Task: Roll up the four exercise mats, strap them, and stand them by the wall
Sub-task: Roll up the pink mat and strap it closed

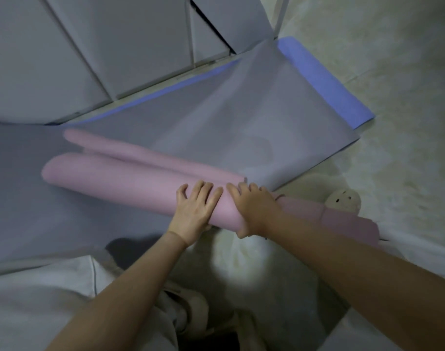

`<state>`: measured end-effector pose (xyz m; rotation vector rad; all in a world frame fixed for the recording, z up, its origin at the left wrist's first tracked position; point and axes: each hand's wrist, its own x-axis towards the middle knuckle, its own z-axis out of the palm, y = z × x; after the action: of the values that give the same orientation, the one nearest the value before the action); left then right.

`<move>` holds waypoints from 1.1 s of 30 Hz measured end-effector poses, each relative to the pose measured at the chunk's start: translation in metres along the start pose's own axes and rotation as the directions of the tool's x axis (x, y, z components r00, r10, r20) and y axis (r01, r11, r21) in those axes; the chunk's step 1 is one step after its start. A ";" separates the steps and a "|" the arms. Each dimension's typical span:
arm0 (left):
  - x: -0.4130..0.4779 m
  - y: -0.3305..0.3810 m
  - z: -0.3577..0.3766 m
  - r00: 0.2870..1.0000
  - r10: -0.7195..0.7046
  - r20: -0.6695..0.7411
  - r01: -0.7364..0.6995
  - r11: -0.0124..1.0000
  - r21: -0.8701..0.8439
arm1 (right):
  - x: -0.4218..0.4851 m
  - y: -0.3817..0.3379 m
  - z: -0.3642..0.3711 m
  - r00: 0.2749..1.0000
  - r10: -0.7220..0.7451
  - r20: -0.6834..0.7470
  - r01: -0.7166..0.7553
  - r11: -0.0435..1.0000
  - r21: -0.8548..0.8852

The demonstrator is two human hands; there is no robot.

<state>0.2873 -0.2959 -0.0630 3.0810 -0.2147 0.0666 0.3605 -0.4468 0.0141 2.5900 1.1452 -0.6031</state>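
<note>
**On the floor: both hands pressing the pink roll**

Low on the floor (pixel 398 127), in your head view, you are leaning over a pink roll (pixel 115 183) that is lying across a flat grey mat (pixel 241 117). Your left hand (pixel 193 211) is pressing down on the roll with its palm flat and fingers spread wide, closing on nothing. Your right hand (pixel 251 209) is sitting just beside it, almost touching. Its fingers are lying over the crest and its thumb is hanging down the near side; it is pressing rather than pinching.

A second pink tube (pixel 140 153) is lying right behind the roll and touching it. You cannot tell whether it is the same mat. More pink is passing under your right forearm towards the right.

A blue mat (pixel 325 79) is showing under the grey one at its far end and along the wall side. Wall panels (pixel 115 46) are standing just beyond. A pale slipper (pixel 344 200) is peeking out just past the pink by your right arm.
</note>
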 end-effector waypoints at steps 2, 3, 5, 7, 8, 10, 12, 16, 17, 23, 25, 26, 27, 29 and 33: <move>-0.007 0.002 0.007 0.998 -0.009 0.066 0.010 1.000 -0.017 | 0.003 -0.003 0.013 0.998 -0.041 0.044 0.039 0.998 0.047; -0.008 0.003 0.009 0.995 0.005 0.098 -0.003 1.000 -0.023 | 0.003 -0.003 0.018 0.997 -0.040 0.062 0.034 0.996 0.085; -0.010 0.004 0.011 0.985 0.056 0.161 -0.049 0.998 -0.045 | 0.001 -0.001 0.027 0.991 -0.032 0.128 0.010 0.986 0.167; -0.011 0.005 0.011 0.972 0.109 0.208 -0.094 0.992 -0.083 | 0.001 0.000 0.035 0.979 -0.043 0.197 -0.007 0.970 0.245; -0.012 0.003 0.011 0.966 0.132 0.224 -0.112 0.989 -0.098 | 0.002 0.000 0.040 0.976 -0.041 0.216 -0.021 0.960 0.280; -0.015 -0.004 0.010 0.957 0.166 0.237 -0.149 0.985 -0.087 | 0.006 0.002 0.043 0.968 -0.040 0.246 -0.044 0.944 0.328; -0.019 -0.014 0.008 0.954 0.178 0.240 -0.171 0.984 -0.053 | 0.009 0.006 0.042 0.956 -0.055 0.289 -0.062 0.922 0.383; -0.031 -0.026 0.006 0.954 0.152 0.257 -0.155 0.988 -0.007 | 0.015 0.019 0.037 0.894 -0.130 0.428 -0.161 0.799 0.579; -0.033 -0.027 0.007 0.952 0.151 0.266 -0.158 0.987 0.006 | 0.017 0.021 0.036 0.888 -0.152 0.435 -0.169 0.771 0.614; -0.025 -0.024 0.010 0.945 0.211 0.249 -0.220 0.975 0.007 | 0.011 0.028 0.034 0.879 -0.276 0.389 -0.191 0.544 0.817; -0.016 -0.024 0.008 0.944 0.219 0.248 -0.222 0.975 -0.015 | 0.012 0.029 0.029 0.880 -0.287 0.379 -0.165 0.562 0.811; -0.012 -0.025 0.008 0.944 0.217 0.249 -0.216 0.976 -0.031 | 0.013 0.030 0.026 0.880 -0.282 0.383 -0.155 0.590 0.792; -0.006 -0.026 0.007 0.941 0.216 0.260 -0.210 0.976 -0.051 | 0.014 0.030 0.022 0.886 -0.265 0.381 -0.138 0.633 0.761; 0.008 -0.026 0.001 0.927 0.216 0.306 -0.200 0.976 -0.084 | 0.014 0.027 0.011 0.912 -0.173 0.373 -0.096 0.793 0.602; 0.044 -0.028 -0.014 0.886 0.235 0.400 -0.202 0.972 -0.122 | 0.011 -0.002 0.007 0.975 0.039 0.221 -0.088 0.972 0.218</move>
<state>0.3341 -0.2733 -0.0488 2.9392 -0.5674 -0.5756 0.3638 -0.4417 0.0027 2.6507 0.9700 -1.0257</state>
